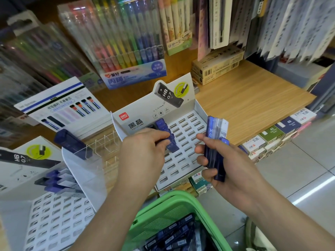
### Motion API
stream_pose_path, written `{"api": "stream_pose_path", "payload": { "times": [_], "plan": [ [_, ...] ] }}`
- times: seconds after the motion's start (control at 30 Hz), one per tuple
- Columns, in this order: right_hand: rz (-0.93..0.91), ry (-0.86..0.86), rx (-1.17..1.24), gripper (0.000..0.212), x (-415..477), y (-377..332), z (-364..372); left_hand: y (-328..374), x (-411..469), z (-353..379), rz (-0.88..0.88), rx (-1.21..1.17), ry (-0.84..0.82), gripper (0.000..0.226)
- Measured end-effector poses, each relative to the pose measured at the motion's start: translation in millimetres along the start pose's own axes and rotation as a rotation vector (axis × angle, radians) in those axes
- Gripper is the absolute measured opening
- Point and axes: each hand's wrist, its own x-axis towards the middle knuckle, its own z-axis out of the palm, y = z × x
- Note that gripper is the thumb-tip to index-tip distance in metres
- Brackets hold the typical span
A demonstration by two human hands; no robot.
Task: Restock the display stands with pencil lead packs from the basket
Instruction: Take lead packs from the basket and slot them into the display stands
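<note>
We seem barely begun: our left grip pinches a lead pack into the left column of the middle stand, our right grip clasps spare packs, and the near basket holds plenty.

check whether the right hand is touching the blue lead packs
Touching: the head view shows the right hand curled round the lead packs, fingers wrapped across their front.
</note>
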Motion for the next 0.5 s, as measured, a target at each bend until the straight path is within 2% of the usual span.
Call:
{"api": "stream_pose_path", "payload": {
  "times": [0.13,0.3,0.37,0.43,0.5],
  "plan": [
    [0.023,-0.046,0.005,0.049,-1,0,1,0,-1,7,0.147,0.116,-0.064,0.017],
    [0.065,-0.138,0.012,0.053,-2,1,1,1,-1,10,0.190,0.265,-0.095,0.017],
    [0.083,-0.166,-0.011,0.048,-3,1,2,8,-3,6,0.142,0.177,-0.064,0.016],
    [0.094,-0.189,-0.042,0.040,-4,2,3,19,-7,2,0.039,-0.050,-0.041,0.018],
    [0.093,-0.191,-0.065,0.043,-4,3,4,30,-16,0,-0.063,-0.285,-0.127,0.020]
  ]
}}
